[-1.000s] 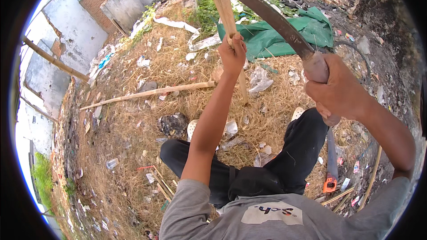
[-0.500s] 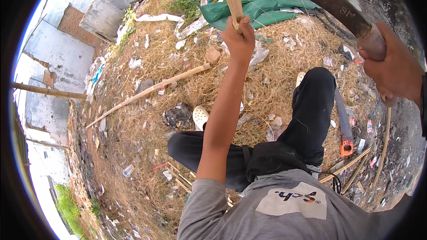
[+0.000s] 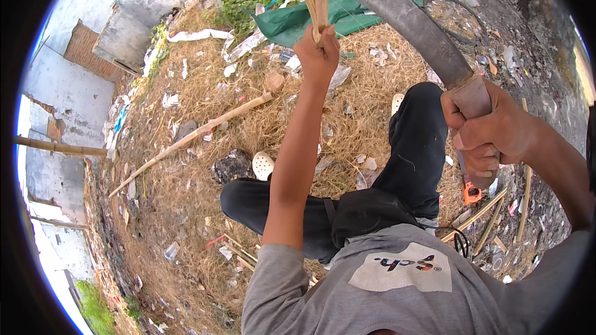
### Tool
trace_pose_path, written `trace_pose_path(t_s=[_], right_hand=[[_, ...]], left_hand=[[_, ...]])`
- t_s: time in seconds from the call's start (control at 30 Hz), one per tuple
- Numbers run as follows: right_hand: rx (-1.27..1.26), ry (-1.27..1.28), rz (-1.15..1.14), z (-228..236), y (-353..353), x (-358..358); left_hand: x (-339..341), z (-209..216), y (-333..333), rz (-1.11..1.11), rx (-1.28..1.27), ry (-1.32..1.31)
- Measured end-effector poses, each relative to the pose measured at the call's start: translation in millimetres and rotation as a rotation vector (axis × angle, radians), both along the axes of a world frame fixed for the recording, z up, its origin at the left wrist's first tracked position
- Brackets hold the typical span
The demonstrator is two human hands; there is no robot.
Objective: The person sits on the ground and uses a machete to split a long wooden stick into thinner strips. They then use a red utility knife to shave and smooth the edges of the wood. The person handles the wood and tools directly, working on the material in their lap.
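**Apparently at a splitting or trimming step**

With the left hand (image 3: 317, 54), at upper centre of the frame, grips a pale, narrow, forked strip of wood or bamboo (image 3: 320, 3) rising to the top edge. With the right hand (image 3: 493, 129), right of centre, clasps a long, curved, dark-grey metal machete (image 3: 406, 15), slanting to top centre near the strip; impossible to tell whether touching. Probably calls next for a steady left hold, kept clear of the machete.

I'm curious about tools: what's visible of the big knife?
The big knife has a broad, curved, scuffed grey blade, seemingly metal, and a pale brownish handle in the right hand's grip. It slants up and leftward, its tip out of view; whether it touches the split wood I can't tell.
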State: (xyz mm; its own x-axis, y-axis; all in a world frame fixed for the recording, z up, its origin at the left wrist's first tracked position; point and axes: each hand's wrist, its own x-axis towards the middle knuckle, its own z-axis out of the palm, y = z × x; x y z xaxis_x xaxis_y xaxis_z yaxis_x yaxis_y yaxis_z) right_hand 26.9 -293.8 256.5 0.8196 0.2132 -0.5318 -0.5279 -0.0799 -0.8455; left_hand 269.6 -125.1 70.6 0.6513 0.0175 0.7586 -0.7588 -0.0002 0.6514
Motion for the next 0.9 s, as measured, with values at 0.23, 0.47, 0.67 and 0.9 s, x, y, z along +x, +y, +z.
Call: trace_pose_path(t_s=[0.23,0.47,0.67,0.9], right_hand=[[-1.015,-0.43,-0.179,3,3,11],[-0.906,-0.262,-0.261,-11,-10,-8],[-0.284,-0.264,-0.238,-49,20,14],[0.402,-0.56,-0.238,-85,112,106]], left_hand=[[2,5,3,0.065,-0.055,-0.007],[-3,0,-18,0.049,0.059,-0.057],[-51,2,-8,0.236,0.069,0.057],[-166,76,76,-0.253,0.146,0.513]])
